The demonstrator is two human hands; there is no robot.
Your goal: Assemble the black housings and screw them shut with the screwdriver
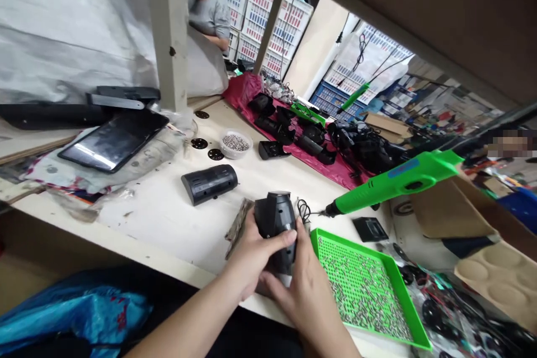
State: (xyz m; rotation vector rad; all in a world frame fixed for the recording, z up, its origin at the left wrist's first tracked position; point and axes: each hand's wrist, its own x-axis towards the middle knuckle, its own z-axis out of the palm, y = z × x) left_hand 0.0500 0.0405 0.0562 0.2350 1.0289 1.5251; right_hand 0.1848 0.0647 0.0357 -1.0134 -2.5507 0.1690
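Note:
Both hands are wrapped round a black plastic housing (274,215) at the front of the white table. My left hand (255,251) grips its left side, the thumb lying across the front. From the right and below, my right hand (302,263) closes on the same housing; a thin black cable loops out beside those fingers. A green electric screwdriver (386,182) hangs at the right, its tip pointing left near the cable. Close by my right hand lies a green tray (369,285) of small metal screws. A black curved cover (210,183) rests to the left.
A white bowl of small metal parts (235,144) and black discs (199,144) sit farther back. A dark tablet (115,140) lies at left. Black housings crowd a red sheet (331,170). A post (168,33) rises at the left; cardboard (453,207) stands right. Two people are beyond.

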